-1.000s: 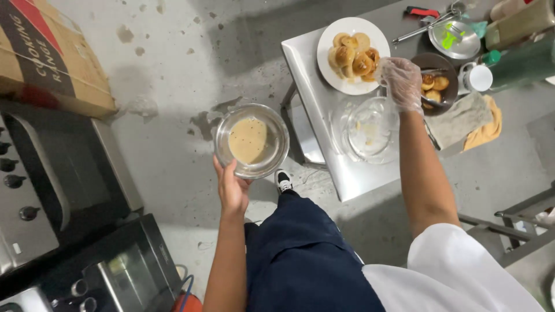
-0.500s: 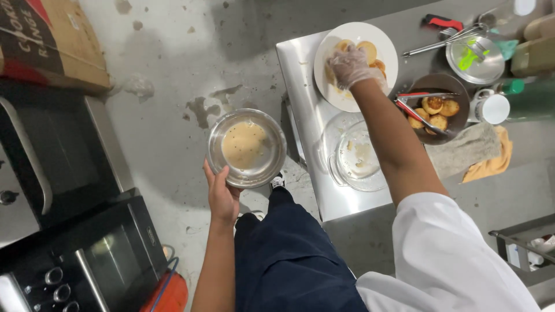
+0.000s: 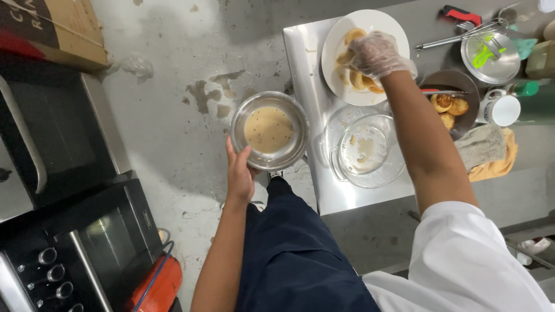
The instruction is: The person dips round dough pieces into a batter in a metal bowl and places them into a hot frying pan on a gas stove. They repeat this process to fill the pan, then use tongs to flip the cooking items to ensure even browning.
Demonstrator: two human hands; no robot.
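My left hand [image 3: 240, 173] grips the rim of a steel bowl [image 3: 269, 130] with beige batter in it, held out over the floor beside the table. My right hand [image 3: 376, 55], in a clear plastic glove, rests on golden fried pieces [image 3: 354, 78] lying on a white plate [image 3: 338, 34] at the far side of the steel table [image 3: 306, 63]. Whether its fingers close on a piece is hidden by the glove. A clear glass bowl [image 3: 364, 150] with batter smears stands just below the plate, under my forearm.
A dark pan [image 3: 451, 104] with fried pieces and tongs sits right of the plate, next to a white mug [image 3: 502, 108], a lidded steel pot [image 3: 490, 55] and a cloth [image 3: 483, 151]. An oven [image 3: 87, 242] and a cardboard box [image 3: 46, 29] stand at the left.
My right hand has gone from the dark pan over to the white plate. The steel bowl in my left hand has stayed level next to the table.
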